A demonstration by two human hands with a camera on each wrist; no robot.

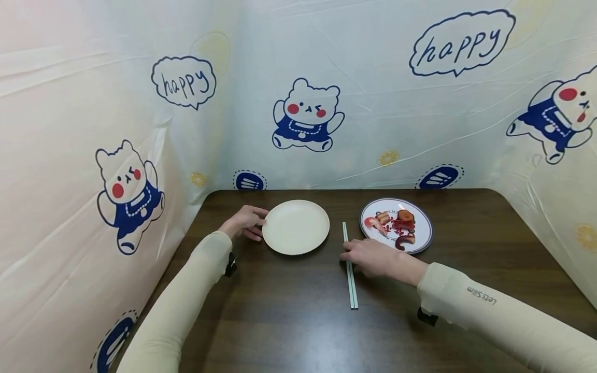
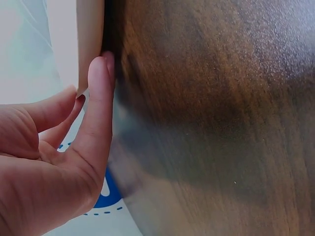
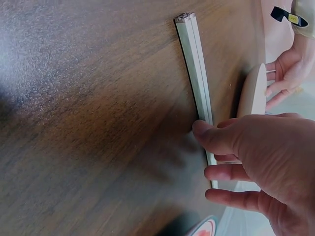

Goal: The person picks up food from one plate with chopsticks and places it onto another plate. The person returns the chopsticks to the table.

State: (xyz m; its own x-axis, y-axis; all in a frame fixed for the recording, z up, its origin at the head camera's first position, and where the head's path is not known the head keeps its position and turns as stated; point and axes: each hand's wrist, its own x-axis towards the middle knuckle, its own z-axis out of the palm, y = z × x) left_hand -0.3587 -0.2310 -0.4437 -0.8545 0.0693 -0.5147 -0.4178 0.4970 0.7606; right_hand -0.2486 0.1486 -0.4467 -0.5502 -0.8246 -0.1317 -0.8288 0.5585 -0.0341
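A plain cream plate [image 1: 296, 227] lies on the left half of the table. My left hand [image 1: 246, 221] is at its left rim; in the left wrist view the thumb meets the rim [image 2: 90, 39] and fingers reach beneath it. A pair of pale green chopsticks [image 1: 352, 290] lies lengthwise on the table, right of that plate. My right hand [image 1: 373, 256] pinches them between thumb and fingers near their middle, as the right wrist view shows, with the other fingers [image 3: 231, 196] spread. The hand covers part of the chopsticks in the head view.
Behind my right hand stands a white plate with a blue rim [image 1: 423, 228], with pieces of food [image 1: 404, 224] on it; whether these are real or printed I cannot tell. The dark wooden table [image 1: 289, 311] is enclosed by a printed curtain [image 1: 364, 119] at the back and sides.
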